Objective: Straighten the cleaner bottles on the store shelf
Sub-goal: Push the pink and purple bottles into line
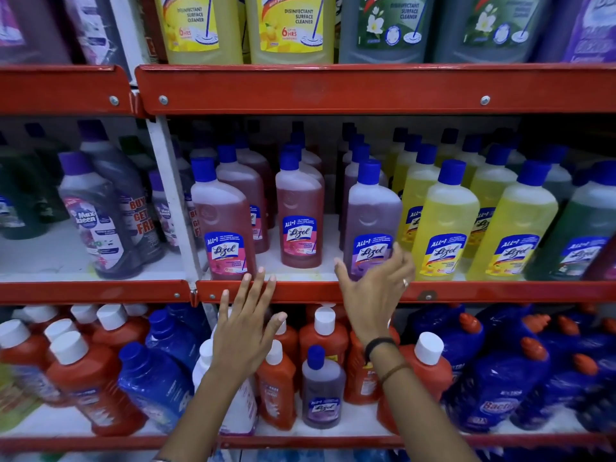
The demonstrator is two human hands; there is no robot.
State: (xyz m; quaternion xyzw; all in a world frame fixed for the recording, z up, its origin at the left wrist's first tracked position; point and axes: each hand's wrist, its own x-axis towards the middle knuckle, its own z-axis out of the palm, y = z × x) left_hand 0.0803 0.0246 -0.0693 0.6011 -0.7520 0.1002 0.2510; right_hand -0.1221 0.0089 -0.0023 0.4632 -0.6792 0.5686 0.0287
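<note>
Left hand (pixel 245 323) spread flat before red shelf edge (pixel 300 291); right hand (pixel 376 288) splayed, fingertips hiding base of purple Lizol bottle (pixel 371 221) on middle shelf; contact unclear; rear rows dim

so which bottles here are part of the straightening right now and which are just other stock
In the job:
- purple Lizol bottle, right hand open around its base
- pink Lizol bottle at the shelf edge, left hand open just below it
- pink Lizol bottle set further back

Just stock:
- yellow Lizol bottles
- Maxkleen bottle
- orange bottles below
</note>
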